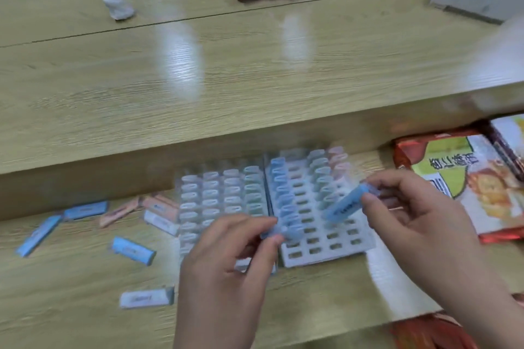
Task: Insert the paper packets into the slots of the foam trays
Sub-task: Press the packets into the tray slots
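Blue paper packet (344, 205), pinched by the right hand (419, 224), points seven o'clock over the foam tray (320, 257); left hand (232, 252) pinches a second packet (279, 233).

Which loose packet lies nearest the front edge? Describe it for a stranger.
Find the foam trays on the lower desk. Loose packets lie scattered to their left; the frontmost packet sits beside the left hand. It is white, unlike the blue packet just behind it.
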Motion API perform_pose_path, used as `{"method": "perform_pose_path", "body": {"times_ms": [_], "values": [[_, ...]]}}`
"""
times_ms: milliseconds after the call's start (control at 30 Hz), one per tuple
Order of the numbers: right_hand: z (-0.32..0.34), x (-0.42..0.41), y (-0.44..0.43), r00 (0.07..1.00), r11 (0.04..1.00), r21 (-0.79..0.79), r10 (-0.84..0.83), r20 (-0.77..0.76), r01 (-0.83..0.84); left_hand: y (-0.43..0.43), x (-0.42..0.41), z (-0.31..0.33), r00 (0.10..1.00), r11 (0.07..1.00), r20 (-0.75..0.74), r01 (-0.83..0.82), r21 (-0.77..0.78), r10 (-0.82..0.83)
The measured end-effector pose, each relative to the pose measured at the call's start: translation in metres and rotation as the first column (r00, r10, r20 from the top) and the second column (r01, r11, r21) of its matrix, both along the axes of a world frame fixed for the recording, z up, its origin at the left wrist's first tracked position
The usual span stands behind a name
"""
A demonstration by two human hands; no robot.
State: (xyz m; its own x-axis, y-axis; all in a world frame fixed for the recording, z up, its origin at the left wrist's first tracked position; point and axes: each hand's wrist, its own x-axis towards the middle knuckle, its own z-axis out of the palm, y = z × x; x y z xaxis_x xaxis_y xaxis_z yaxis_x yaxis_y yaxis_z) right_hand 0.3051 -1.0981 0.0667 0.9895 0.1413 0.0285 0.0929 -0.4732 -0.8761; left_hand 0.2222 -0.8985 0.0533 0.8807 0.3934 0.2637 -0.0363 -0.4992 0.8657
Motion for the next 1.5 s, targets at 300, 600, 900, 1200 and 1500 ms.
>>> {"method": "perform_pose_path", "body": {"times_ms": [300,600,900,1200,1500], "values": [[-0.025,-0.001,-0.024,0.996,0.996,0.008,0.085,0.004,-0.085,-0.017,0.001,-0.014,0.998,0.989,-0.068,0.006,0.148,0.004],[-0.039,-0.015,-0.010,0.965,0.958,-0.115,0.261,-0.037,-0.263,-0.015,-0.003,-0.027,0.994,0.956,-0.112,0.015,0.291,0.019],[-0.046,-0.024,0.004,0.914,0.899,-0.275,0.385,0.130,-0.340,-0.016,0.003,-0.031,0.993,0.869,-0.111,0.098,0.486,-0.049],[-0.051,-0.029,0.011,0.848,0.846,-0.368,0.482,0.220,-0.385,-0.005,0.004,-0.040,0.970,0.734,-0.072,0.223,0.641,-0.232],[-0.064,-0.038,0.013,0.741,0.766,-0.620,0.516,0.430,-0.173,-0.001,-0.008,-0.035,0.960,0.735,-0.164,0.279,0.618,-0.226]]}}
